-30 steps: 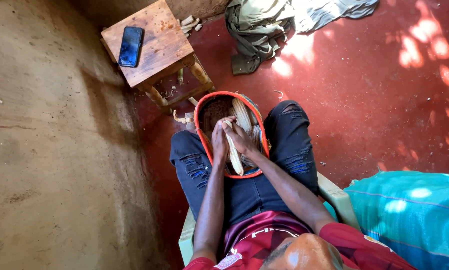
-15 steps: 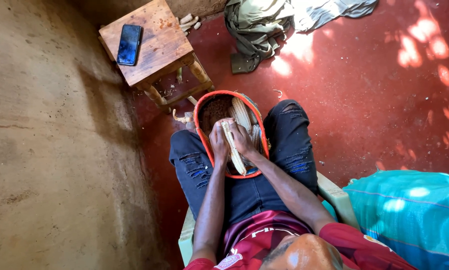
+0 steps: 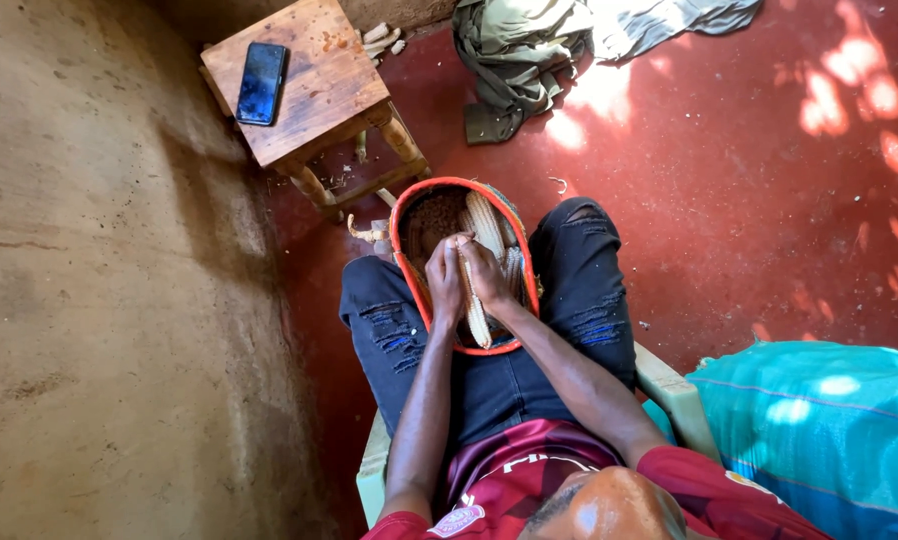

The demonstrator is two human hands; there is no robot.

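A: What do the hands hold?
B: The left hand (image 3: 444, 283) and the right hand (image 3: 486, 272) both wrap tight around one pale corn cob (image 3: 475, 305); the thumbs meet at its top.
A: Where is the cob?
B: Over a round basket (image 3: 407, 208) with an orange rim, on the person's lap; more cobs (image 3: 485, 222) lie inside it.
A: What is near?
B: A wooden stool (image 3: 329, 90) with a dark phone (image 3: 261, 83) on it; green cloth (image 3: 514, 60) lies on the red floor (image 3: 749, 180).
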